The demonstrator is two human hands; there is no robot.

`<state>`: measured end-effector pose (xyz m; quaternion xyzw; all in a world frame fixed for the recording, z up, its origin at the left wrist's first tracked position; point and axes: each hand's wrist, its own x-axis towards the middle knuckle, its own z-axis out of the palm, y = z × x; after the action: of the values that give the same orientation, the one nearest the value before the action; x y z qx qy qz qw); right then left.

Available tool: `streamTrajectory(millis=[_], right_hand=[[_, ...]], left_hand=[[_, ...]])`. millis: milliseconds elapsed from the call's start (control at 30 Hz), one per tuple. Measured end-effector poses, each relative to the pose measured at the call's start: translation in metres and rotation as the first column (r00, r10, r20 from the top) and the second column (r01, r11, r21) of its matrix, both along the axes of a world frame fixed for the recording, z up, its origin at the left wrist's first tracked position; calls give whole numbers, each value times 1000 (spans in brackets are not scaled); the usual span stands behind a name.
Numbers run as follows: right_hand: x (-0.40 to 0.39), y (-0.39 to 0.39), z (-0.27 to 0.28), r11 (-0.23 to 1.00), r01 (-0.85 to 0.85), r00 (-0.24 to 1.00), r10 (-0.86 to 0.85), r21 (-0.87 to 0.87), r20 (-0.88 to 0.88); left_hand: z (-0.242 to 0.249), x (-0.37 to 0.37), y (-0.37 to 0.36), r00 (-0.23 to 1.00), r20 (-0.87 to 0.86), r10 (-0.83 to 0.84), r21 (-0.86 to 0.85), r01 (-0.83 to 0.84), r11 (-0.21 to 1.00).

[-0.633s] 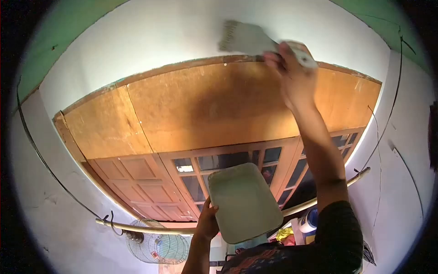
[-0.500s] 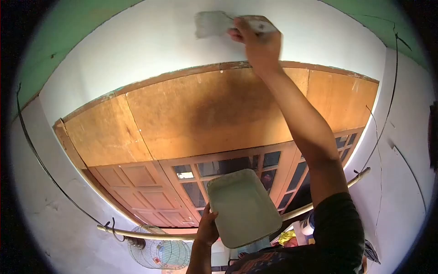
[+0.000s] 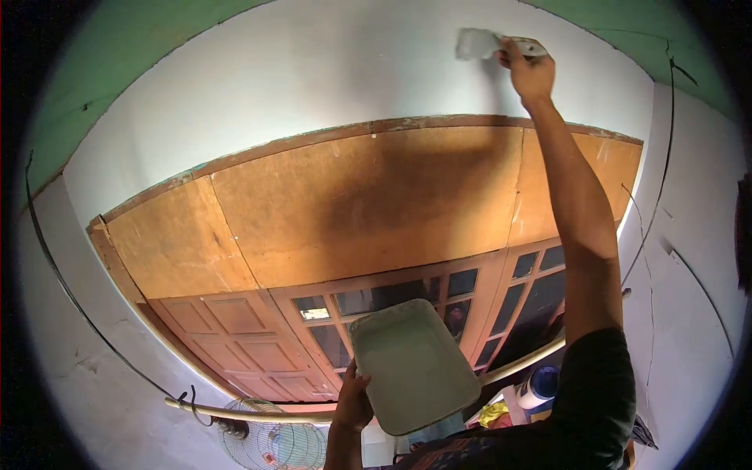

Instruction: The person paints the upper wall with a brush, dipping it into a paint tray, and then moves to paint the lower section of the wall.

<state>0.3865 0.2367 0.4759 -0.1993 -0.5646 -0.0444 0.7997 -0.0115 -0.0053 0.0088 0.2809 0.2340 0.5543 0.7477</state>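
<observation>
Brush [image 3: 476,45], gripped in right hand [image 3: 533,77], above wooden panel [image 3: 290,196]; contact with wall [image 3: 235,94] likely, bristles blurred. Tray [image 3: 415,368], clasped by left hand [image 3: 354,401], below panel; best held level, brush strokes light, even.

Green ceiling [image 3: 149,48], white wall [image 3: 211,86], orange-brown panel [image 3: 282,211], pale grey-green tray [image 3: 415,368]

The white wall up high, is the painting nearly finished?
Maybe nearly! The white wall looks pale almost all over, so much of it seems done. Right now the right hand holds a wide paintbrush up at it, and the left hand holds a tray. What's left might be the greyish areas near the brush, but they could be just shadows. I can't tell if it needs another coat.
</observation>
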Motion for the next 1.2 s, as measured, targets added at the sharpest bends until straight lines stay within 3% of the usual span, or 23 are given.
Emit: streamTrajectory(millis=[33, 133, 200, 267, 400, 500, 567, 667, 733, 767, 900, 1000, 1067, 1100, 1167, 1200], right_hand=[[22, 4, 0, 994, 106, 994, -106, -2, 26], [21, -28, -5, 981, 188, 979, -192, -53, -63], [6, -30, -8, 988, 153, 987, -153, -3, -51], [-30, -28, -11, 994, -62, 998, 62, 95, 2], [-132, -27, -12, 982, -182, 974, 173, 49, 145], [-184, -2, -9, 952, -305, 942, 298, 28, 153], [-193, 6, -8, 999, 0, 973, 11, -45, 230], [-155, 38, -14, 999, -29, 988, 25, 22, 152], [-113, 12, -23, 987, -150, 982, 155, -54, 110], [-87, 10, -26, 991, -135, 984, 133, 8, 116], [27, -2, -34, 996, 61, 998, -60, -68, 16], [89, -7, -34, 990, 115, 986, -124, -86, -115], [111, -16, -31, 945, 305, 937, -320, -119, -142], [116, -17, -33, 944, 307, 936, -322, -121, -143], [122, -20, -35, 695, 719, 695, -718, 17, -36], [110, -28, -37, 694, 720, 694, -719, 16, -36]], left_hand=[[3, 1, -1, 1000, -16, 21, -13, -21, 1000], [12, 4, -4, 999, -18, 42, -36, -42, 998], [6, 3, 0, 999, -14, 29, -29, -30, 999], [3, 4, -1, 1000, -20, 19, -30, -19, 999], [6, 7, -2, 1000, 16, 20, -8, -20, 1000], [9, 9, -5, 999, 3, 35, -10, -35, 999], [10, 10, -6, 999, -11, 40, -13, -40, 999], [7, 10, -8, 999, -6, 46, -19, -46, 999], [8, 10, -9, 997, -39, 62, -22, -63, 998], [8, 10, -8, 997, -39, 63, -22, -64, 998], [7, 8, -5, 999, -23, 47, -38, -48, 998], [8, 9, -2, 998, -30, 47, -34, -48, 998], [8, 9, -1, 999, -29, 43, -26, -44, 999], [8, 8, -1, 998, -38, 46, -29, -47, 998], [9, 7, -1, 998, -47, 48, -29, -50, 998], [10, 7, -1, 998, -38, 41, -24, -42, 999]])
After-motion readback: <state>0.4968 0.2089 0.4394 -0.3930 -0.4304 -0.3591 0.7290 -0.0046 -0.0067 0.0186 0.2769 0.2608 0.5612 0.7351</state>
